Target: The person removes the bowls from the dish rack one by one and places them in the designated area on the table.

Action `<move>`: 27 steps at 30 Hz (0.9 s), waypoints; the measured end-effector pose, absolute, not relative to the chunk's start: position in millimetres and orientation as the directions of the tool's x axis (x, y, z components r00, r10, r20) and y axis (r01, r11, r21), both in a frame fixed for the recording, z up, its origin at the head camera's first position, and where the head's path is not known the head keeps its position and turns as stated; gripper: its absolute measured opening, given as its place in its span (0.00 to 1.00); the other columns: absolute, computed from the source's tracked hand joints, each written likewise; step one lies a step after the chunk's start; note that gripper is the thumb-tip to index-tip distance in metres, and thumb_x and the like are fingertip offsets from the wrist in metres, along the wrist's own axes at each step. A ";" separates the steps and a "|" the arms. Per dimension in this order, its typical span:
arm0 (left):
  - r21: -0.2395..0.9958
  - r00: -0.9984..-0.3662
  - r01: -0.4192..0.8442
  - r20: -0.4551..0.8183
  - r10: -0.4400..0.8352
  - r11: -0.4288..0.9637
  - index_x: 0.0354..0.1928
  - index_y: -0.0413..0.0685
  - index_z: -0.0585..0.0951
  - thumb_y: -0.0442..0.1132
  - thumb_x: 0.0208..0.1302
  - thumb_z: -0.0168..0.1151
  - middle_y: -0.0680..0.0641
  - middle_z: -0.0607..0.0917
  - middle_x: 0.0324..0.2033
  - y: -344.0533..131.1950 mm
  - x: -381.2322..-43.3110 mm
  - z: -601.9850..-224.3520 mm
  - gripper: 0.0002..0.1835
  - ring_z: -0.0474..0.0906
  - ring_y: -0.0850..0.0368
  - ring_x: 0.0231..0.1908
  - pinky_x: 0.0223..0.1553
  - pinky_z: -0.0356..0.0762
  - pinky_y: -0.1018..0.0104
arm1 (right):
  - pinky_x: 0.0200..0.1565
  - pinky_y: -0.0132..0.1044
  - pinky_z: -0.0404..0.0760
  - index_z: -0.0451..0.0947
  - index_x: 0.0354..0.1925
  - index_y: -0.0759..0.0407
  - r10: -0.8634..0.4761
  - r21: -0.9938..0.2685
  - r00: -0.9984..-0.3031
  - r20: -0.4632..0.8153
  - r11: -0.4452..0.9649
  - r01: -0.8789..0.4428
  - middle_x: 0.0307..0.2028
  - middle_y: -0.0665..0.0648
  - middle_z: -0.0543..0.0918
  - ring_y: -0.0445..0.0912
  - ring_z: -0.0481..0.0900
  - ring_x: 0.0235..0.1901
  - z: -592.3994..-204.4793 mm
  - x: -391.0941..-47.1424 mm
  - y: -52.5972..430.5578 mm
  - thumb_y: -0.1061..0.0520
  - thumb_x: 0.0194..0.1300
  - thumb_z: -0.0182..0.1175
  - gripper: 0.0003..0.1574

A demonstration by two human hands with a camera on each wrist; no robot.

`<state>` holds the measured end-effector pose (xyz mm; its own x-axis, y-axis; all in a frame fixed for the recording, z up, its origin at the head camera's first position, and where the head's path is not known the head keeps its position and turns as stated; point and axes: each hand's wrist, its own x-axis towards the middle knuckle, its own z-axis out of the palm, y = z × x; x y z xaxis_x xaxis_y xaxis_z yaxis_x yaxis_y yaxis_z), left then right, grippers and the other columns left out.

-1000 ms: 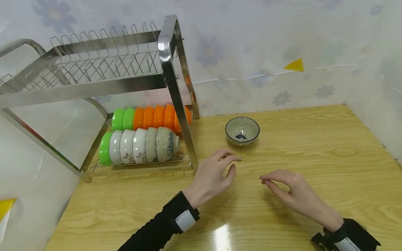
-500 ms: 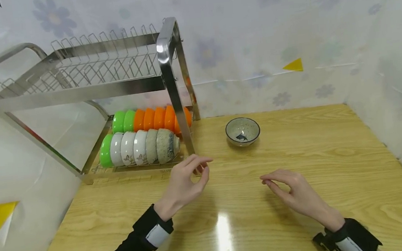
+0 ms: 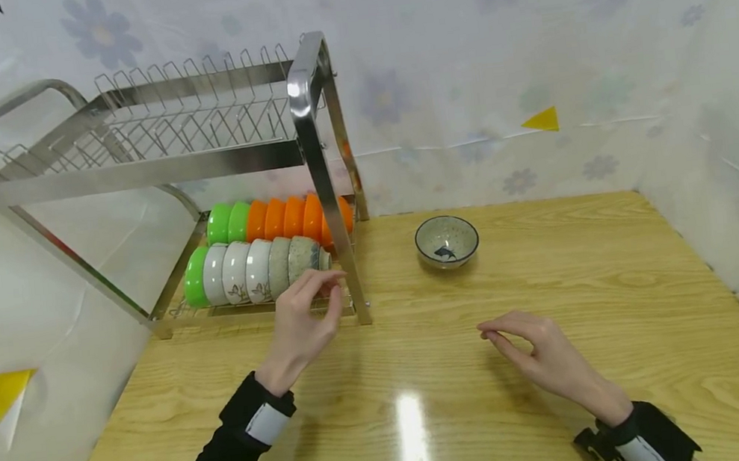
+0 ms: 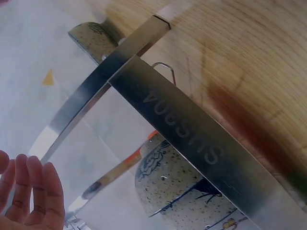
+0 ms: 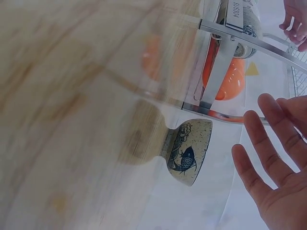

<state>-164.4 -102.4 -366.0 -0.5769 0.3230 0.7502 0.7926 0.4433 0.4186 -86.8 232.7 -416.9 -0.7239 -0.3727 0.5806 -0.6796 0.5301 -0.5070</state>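
Observation:
My left hand (image 3: 303, 320) hovers in front of the rack's lower right corner, fingers loosely bent and nothing between them. Just behind it stands the last speckled grey bowl (image 3: 303, 258) of the front row; the left wrist view shows this speckled bowl (image 4: 168, 184) behind the rack's front rail (image 4: 187, 134), apart from the fingers. My right hand (image 3: 545, 355) stays above the table on the right, thumb and fingertips close together, holding nothing. A single speckled bowl (image 3: 446, 242) with a dark rim and a blue fish sits upright on the table beyond the hands.
A two-tier steel dish rack (image 3: 153, 170) stands at the left. On its lower tier, orange bowls (image 3: 275, 218) and green bowls (image 3: 228, 221) form the back row; white bowls (image 3: 236, 273) stand in front. Its upper wire tier overhangs them. Walls enclose the wooden table (image 3: 442, 403).
My left hand has moved left, from near the lone bowl to the rack's right front corner. The right hand and the bowls have stayed put.

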 end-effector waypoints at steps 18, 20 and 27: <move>0.423 -0.690 0.670 0.658 0.301 0.610 0.47 0.35 0.81 0.28 0.56 0.61 0.42 0.82 0.41 -114.1 -164.9 -367.2 0.15 0.77 0.50 0.42 0.42 0.80 0.53 | 0.31 0.40 0.85 0.84 0.41 0.61 -0.381 -0.495 -0.709 0.593 0.522 -0.694 0.33 0.53 0.87 0.42 0.83 0.34 -416.7 -86.4 230.2 0.77 0.49 0.65 0.21; 0.422 -0.697 0.661 0.650 0.301 0.621 0.47 0.36 0.81 0.28 0.56 0.62 0.42 0.82 0.41 -114.3 -164.8 -367.3 0.15 0.77 0.50 0.42 0.42 0.80 0.53 | 0.31 0.41 0.85 0.84 0.41 0.61 -0.381 -0.498 -0.713 0.589 0.524 -0.691 0.33 0.54 0.87 0.42 0.83 0.34 -417.0 -86.4 230.0 0.77 0.49 0.65 0.21; 0.435 -0.734 0.623 0.611 0.295 0.650 0.49 0.37 0.81 0.29 0.57 0.62 0.42 0.82 0.43 -115.3 -164.6 -369.2 0.16 0.76 0.50 0.44 0.44 0.79 0.52 | 0.31 0.44 0.85 0.84 0.40 0.61 -0.379 -0.507 -0.722 0.579 0.526 -0.683 0.33 0.55 0.88 0.42 0.83 0.34 -418.6 -86.8 229.9 0.75 0.50 0.66 0.19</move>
